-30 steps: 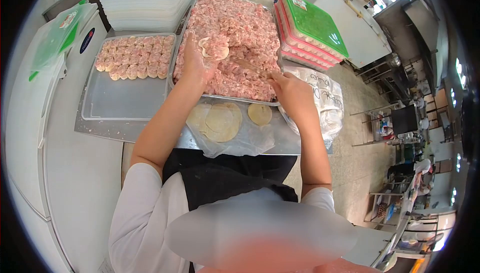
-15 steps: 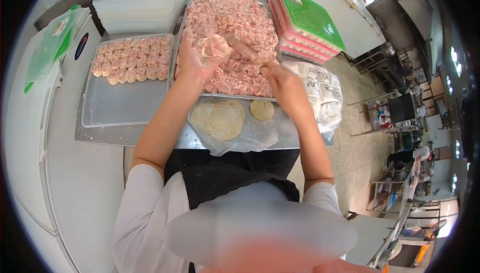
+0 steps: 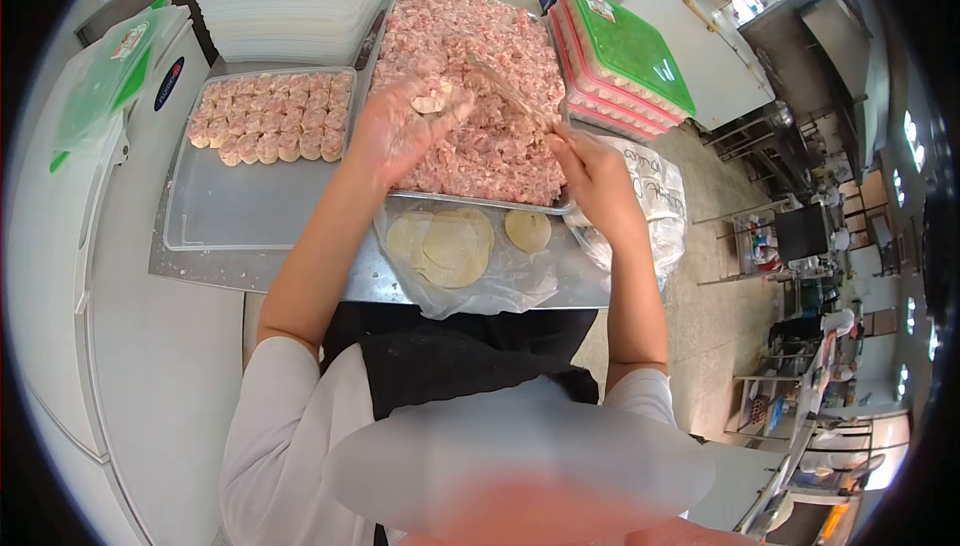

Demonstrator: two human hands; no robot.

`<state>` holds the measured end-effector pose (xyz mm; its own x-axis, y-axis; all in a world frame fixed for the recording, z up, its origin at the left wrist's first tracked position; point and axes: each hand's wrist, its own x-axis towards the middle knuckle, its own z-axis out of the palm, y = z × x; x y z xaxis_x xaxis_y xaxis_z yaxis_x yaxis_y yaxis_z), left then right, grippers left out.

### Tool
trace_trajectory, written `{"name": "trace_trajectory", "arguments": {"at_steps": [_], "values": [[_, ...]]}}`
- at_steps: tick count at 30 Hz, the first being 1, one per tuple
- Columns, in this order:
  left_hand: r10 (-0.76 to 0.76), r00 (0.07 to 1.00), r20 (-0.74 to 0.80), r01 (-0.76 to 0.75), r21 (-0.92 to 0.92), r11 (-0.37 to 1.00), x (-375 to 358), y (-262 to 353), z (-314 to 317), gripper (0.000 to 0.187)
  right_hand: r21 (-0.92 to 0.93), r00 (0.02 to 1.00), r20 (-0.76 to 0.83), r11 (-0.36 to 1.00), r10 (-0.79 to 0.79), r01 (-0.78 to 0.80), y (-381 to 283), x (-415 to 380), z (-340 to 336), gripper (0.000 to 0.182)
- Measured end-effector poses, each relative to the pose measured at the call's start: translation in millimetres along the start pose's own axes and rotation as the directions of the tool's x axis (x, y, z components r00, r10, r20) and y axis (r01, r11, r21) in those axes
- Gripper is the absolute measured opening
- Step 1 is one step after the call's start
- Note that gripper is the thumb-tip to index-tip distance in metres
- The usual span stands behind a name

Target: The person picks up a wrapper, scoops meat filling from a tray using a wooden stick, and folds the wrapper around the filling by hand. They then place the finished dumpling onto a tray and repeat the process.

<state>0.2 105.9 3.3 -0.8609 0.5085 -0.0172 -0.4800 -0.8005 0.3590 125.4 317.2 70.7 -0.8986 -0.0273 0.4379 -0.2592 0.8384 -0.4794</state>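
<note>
Left hand: grip curls round pale dough wrapper. Right hand: grip pinches flat, meat-smeared spatula over pink mince in rectangular metal tray.

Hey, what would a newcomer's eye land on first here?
Probably the broad tray of pink minced meat at top centre, with the left hand over its left side. Next, the neat rows of meat-topped dumplings to its left, then the bright green lid on the stacked trays to its right.
</note>
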Motion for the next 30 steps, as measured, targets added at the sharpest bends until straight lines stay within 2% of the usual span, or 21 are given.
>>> {"name": "trace_trajectory", "arguments": {"at_steps": [1, 2, 4, 5, 6, 7, 8, 10, 11, 13, 14, 16, 17, 18, 19, 20, 23, 26, 28, 29, 30], "values": [[-0.044, 0.988, 0.151, 0.009, 0.224, 0.975, -3.0, 2.4, -1.3, 0.061, 0.001, 1.0, -0.002, 1.0, -0.001, 0.001, -5.2, -2.1, -7.2, 0.028], [-0.047, 0.987, 0.151, 0.012, 0.226, 0.974, -6.8, 6.3, -1.7, 0.061, 0.009, 0.981, 0.141, 0.991, 0.132, -0.135, -12.6, -4.0, -17.0, 0.029], [-0.118, 0.947, 0.298, -0.163, 0.764, 0.625, -15.7, 14.9, 4.4, 0.065, -0.002, 0.924, 0.282, 0.963, 0.26, -0.27, -26.2, -9.4, -29.3, 0.03], [-0.118, 0.947, 0.298, -0.163, 0.764, 0.624, -14.3, 13.8, 6.6, 0.065, -0.004, 0.915, 0.326, 0.968, 0.24, -0.252, -31.3, -12.2, -33.5, 0.029], [-0.001, 0.836, 0.549, -0.518, 0.789, 0.33, -10.4, 12.6, 9.4, 0.059, -0.005, 0.903, 0.37, 0.972, 0.219, -0.234, -34.0, -15.8, -35.6, 0.029], [0.014, 0.637, 0.771, -0.77, 0.637, -0.027, -7.7, 12.3, 11.6, 0.054, -0.003, 0.903, 0.37, 0.973, 0.217, -0.233, -32.9, -21.0, -32.6, 0.029], [0.013, 0.638, 0.77, -0.769, 0.638, -0.029, -7.9, 13.5, 13.8, 0.054, 0.047, 0.951, 0.295, 0.992, 0.095, -0.114, -28.8, -27.8, -25.0, 0.028], [-0.352, 0.775, 0.525, -0.435, 0.847, 0.307, -10.4, 15.3, 17.7, 0.042, 0.09, 0.977, 0.212, 0.996, -0.028, 0.009, -17.0, -39.4, -10.1, 0.027], [-0.355, 0.774, 0.525, -0.434, 0.847, 0.306, -11.0, 14.2, 13.0, 0.042, 0.099, 0.965, 0.257, 0.995, -0.047, 0.023, -8.3, -42.6, -2.6, 0.028], [-0.294, 0.793, 0.534, -0.59, 0.794, -0.15, -12.0, 11.7, 2.3, 0.04, 0.11, 0.952, 0.299, 0.993, -0.07, 0.039, 12.8, -41.4, 3.6, 0.028], [-0.296, 0.794, 0.531, -0.588, 0.794, -0.153, -10.7, 8.3, 2.8, 0.04, 0.139, 0.951, 0.295, 0.989, -0.093, 0.054, 26.3, -37.3, 3.1, 0.027], [-0.358, 0.91, 0.21, -0.234, 0.972, -0.025, -8.6, 0.9, 10.0, 0.051, 0.173, 0.95, 0.288, 0.982, -0.118, 0.07, 20.6, -35.5, -3.9, 0.026], [-0.357, 0.91, 0.209, -0.234, 0.972, -0.029, -3.9, -3.7, -0.7, 0.051, -0.099, 0.973, 0.231, 0.995, -0.011, 0.035, 6.7, -33.9, -13.4, 0.026], [-0.172, 0.958, 0.228, -0.253, 0.957, -0.139, 4.7, -10.8, -21.3, 0.061, -0.361, 0.987, 0.144, 0.932, 0.075, -0.018, -4.4, -32.8, -18.2, 0.025], [0.018, 0.965, 0.26, -0.248, 0.937, -0.247, 6.9, -11.8, -24.1, 0.073, -0.36, 0.988, 0.142, 0.933, 0.067, -0.012, -8.0, -36.2, -12.9, 0.025], [0.024, 0.965, 0.262, -0.248, 0.936, -0.249, 11.7, -8.0, -26.9, 0.073, -0.328, 0.995, 0.095, 0.943, -0.031, 0.06, -9.2, -41.9, -2.8, 0.024], [-0.151, 0.977, 0.151, -0.187, 0.946, -0.266, 4.8, 0.6, -18.4, 0.09, -0.237, 0.994, 0.041, 0.966, -0.098, 0.105, 50.8, -56.5, 31.2, 0.024], [-0.154, 0.976, 0.154, -0.193, 0.938, -0.289, -6.2, 11.4, -16.5, 0.084, -0.546, 0.937, 0.257, 0.836, 0.236, -0.061, 60.6, -51.0, 8.5, 0.033], [-0.108, 0.911, 0.399, -0.407, 0.91, -0.079, -20.5, 19.4, -2.1, 0.07, -0.505, 0.95, 0.207, 0.857, 0.233, -0.1, 38.0, -44.9, -18.8, 0.03], [-0.112, 0.908, 0.404, -0.413, 0.907, -0.076, -20.0, 20.4, 1.2, 0.07, -0.462, 0.961, 0.159, 0.877, 0.226, -0.13, 31.4, -42.7, -29.1, 0.027], [-0.082, 0.84, 0.536, -0.541, 0.837, -0.084, -19.4, 20.8, 4.4, 0.063, -0.209, 0.972, 0.118, 0.962, 0.204, -0.177, 30.0, -40.9, -34.9, 0.025]]}}
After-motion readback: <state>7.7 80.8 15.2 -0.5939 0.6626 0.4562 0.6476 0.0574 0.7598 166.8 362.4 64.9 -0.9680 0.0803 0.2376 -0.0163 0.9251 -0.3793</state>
